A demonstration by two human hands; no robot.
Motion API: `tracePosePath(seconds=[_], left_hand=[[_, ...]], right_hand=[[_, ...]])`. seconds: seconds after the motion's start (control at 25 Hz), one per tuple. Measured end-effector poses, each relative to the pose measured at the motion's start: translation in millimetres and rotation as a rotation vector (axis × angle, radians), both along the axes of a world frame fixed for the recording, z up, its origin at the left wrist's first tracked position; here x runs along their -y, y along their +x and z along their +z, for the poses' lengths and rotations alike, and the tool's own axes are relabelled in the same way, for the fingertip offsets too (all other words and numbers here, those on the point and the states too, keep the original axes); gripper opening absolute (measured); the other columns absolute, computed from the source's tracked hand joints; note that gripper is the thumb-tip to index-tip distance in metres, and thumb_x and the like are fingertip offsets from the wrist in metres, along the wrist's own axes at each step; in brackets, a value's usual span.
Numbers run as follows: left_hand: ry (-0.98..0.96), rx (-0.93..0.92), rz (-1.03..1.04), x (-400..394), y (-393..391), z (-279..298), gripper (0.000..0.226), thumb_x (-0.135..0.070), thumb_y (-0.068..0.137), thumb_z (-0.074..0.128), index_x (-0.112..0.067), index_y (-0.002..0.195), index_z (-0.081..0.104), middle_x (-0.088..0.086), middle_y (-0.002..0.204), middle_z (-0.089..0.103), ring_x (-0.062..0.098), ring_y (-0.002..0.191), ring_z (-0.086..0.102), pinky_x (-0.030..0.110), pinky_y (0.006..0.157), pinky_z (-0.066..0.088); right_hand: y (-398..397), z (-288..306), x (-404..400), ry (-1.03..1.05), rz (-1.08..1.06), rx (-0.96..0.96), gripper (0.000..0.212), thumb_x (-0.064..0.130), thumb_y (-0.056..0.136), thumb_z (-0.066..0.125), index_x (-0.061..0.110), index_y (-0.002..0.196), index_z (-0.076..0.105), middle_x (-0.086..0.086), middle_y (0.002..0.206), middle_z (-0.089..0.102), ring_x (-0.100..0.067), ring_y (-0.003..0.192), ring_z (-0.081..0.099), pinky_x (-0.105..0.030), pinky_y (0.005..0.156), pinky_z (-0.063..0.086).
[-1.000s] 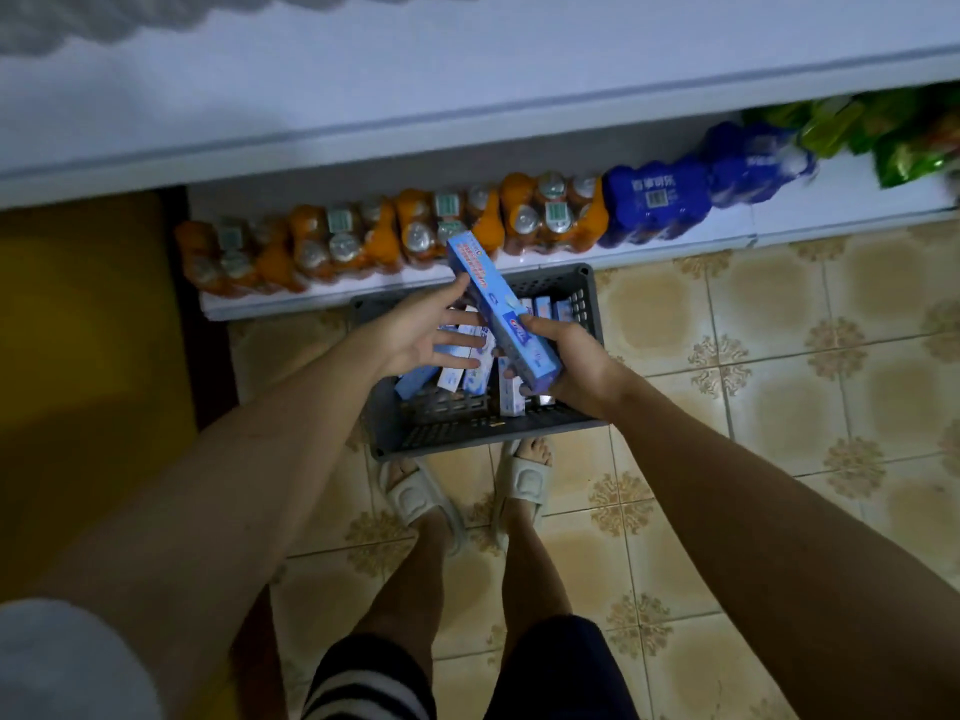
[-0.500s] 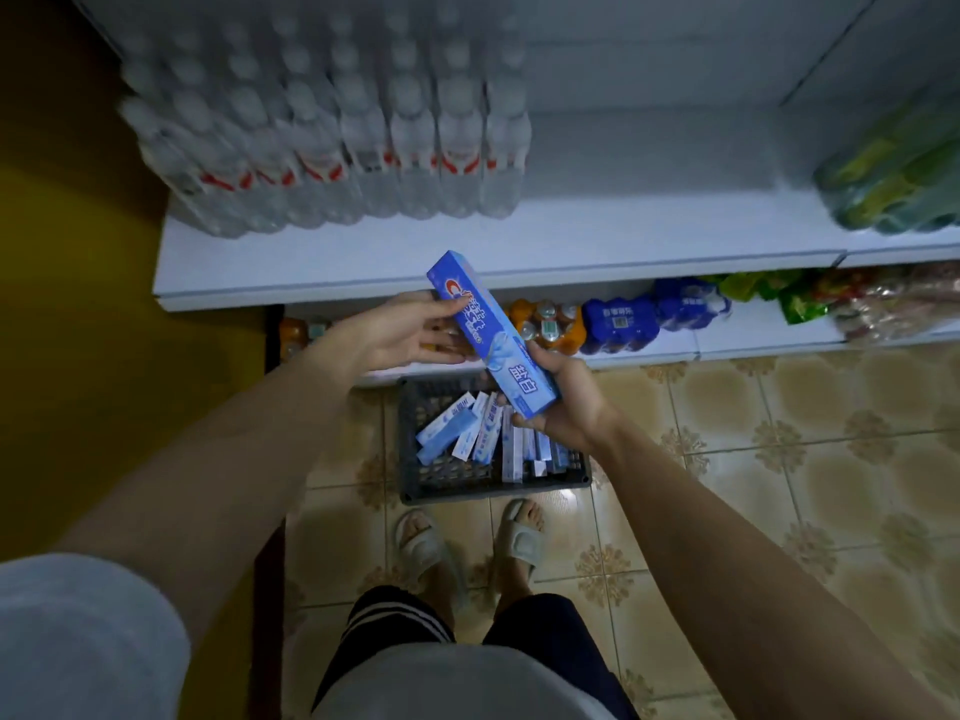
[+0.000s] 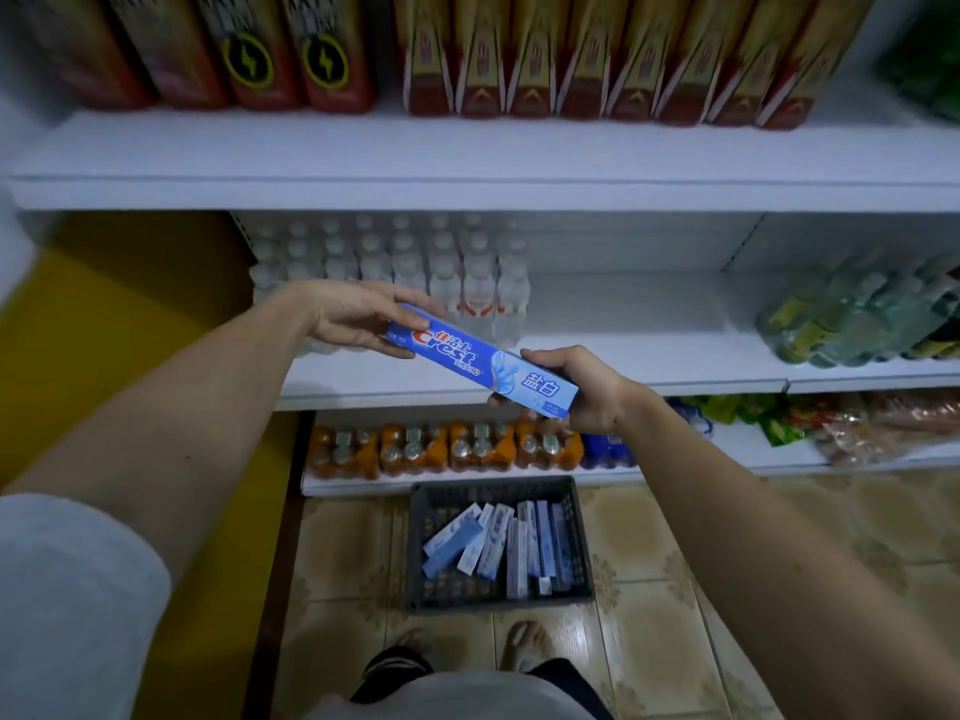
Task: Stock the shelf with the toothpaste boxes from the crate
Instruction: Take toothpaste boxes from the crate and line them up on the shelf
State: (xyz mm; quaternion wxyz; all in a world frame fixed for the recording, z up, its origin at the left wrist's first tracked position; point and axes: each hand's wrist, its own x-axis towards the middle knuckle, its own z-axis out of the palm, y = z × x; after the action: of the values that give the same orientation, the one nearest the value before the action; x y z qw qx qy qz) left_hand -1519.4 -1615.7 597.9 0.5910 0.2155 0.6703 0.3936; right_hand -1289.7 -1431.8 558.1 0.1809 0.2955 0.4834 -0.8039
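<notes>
Now toothpaste box level before shelf, left hand gripping one end, right hand the other

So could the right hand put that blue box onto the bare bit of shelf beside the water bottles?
Probably yes. The right hand grips the toothpaste box just in front of the white shelf, and nothing stands between them. The left hand holds the other end, beside the water bottles.

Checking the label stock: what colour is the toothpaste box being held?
Blue, paler toward one end, on the toothpaste box; head view.
</notes>
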Motion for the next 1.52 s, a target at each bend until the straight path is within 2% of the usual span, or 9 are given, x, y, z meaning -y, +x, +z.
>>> tracePosePath(seconds=[0.16,0.4,0.52,0.64,0.8,0.88,1.04,1.24,1.52], left_hand=[[-0.056,-0.166,-0.118,0,-9,54,0.077,-0.039,0.042,0.098,-0.027,0.113,0.073,0.009,0.117,0.069,0.016,0.101,0.068,0.029,0.073,0.059],[0.142,-0.352,0.114,17,-32,159,0.068,-0.036,0.038,0.097,-0.028,0.102,0.078,0.0,0.102,0.075,0.011,0.089,0.07,0.024,0.063,0.059],[0.193,-0.424,0.169,26,-40,216,0.053,-0.027,0.062,0.085,-0.025,0.114,0.073,0.006,0.116,0.069,0.017,0.105,0.066,0.032,0.073,0.062],[0.281,-0.509,0.16,37,-45,265,0.078,-0.03,0.038,0.099,-0.022,0.112,0.074,0.004,0.115,0.07,0.017,0.102,0.067,0.036,0.087,0.057],[0.211,-0.803,0.151,43,-47,319,0.063,-0.026,0.052,0.094,-0.028,0.111,0.07,0.001,0.116,0.068,0.018,0.104,0.067,0.036,0.08,0.054],[0.215,-0.898,0.193,50,-46,341,0.061,-0.03,0.054,0.094,-0.032,0.11,0.07,0.002,0.115,0.069,0.023,0.108,0.066,0.04,0.082,0.057],[0.302,-1.015,0.329,73,-46,370,0.081,-0.046,0.03,0.096,-0.036,0.106,0.07,0.002,0.116,0.067,0.023,0.104,0.066,0.035,0.082,0.057],[0.426,-1.073,0.504,96,-54,395,0.063,-0.03,0.051,0.092,-0.03,0.109,0.07,0.005,0.126,0.059,0.023,0.112,0.063,0.036,0.088,0.058],[0.46,-1.264,0.599,120,-126,428,0.038,-0.026,0.083,0.075,-0.028,0.119,0.065,0.007,0.121,0.059,0.026,0.112,0.059,0.024,0.075,0.055]], right_hand=[[-12,39,-8,0.204,0.044,-0.078,0.035,0.037,0.101,0.04,0.014,0.112,0.064,-0.007,0.091,0.071,-0.016,0.064,0.064,-0.022,0.046,0.043],[-34,150,-33,0.573,-0.083,-0.492,0.033,0.028,0.093,0.065,0.018,0.124,0.06,-0.008,0.114,0.068,-0.035,0.089,0.073,-0.036,0.059,0.058],[-46,212,-33,0.85,-0.013,-0.62,0.025,0.02,0.09,0.07,0.018,0.113,0.062,-0.009,0.108,0.069,-0.033,0.082,0.074,-0.039,0.056,0.059],[-60,264,-29,1.078,-0.031,-0.722,0.022,0.021,0.089,0.071,0.014,0.108,0.064,-0.008,0.1,0.071,-0.029,0.07,0.073,-0.043,0.054,0.06],[-78,325,-17,1.495,-0.013,-0.878,0.017,0.028,0.088,0.071,0.022,0.102,0.064,0.005,0.096,0.068,-0.02,0.067,0.071,-0.02,0.051,0.053],[-86,354,-10,1.542,-0.027,-0.931,0.02,0.031,0.088,0.069,0.023,0.106,0.064,0.005,0.101,0.064,-0.014,0.068,0.069,-0.016,0.047,0.051],[-105,393,-2,1.496,0.007,-1.031,0.022,0.033,0.088,0.07,0.025,0.107,0.062,-0.003,0.107,0.063,-0.021,0.055,0.069,-0.039,0.053,0.059],[-140,421,9,1.527,-0.042,-1.103,0.02,0.036,0.085,0.071,0.03,0.103,0.064,-0.003,0.103,0.061,-0.01,0.052,0.054,-0.026,0.047,0.047],[-217,455,35,1.599,-0.1,-1.144,0.023,0.025,0.089,0.066,0.027,0.111,0.06,-0.006,0.109,0.06,-0.017,0.07,0.06,-0.031,0.062,0.054]])
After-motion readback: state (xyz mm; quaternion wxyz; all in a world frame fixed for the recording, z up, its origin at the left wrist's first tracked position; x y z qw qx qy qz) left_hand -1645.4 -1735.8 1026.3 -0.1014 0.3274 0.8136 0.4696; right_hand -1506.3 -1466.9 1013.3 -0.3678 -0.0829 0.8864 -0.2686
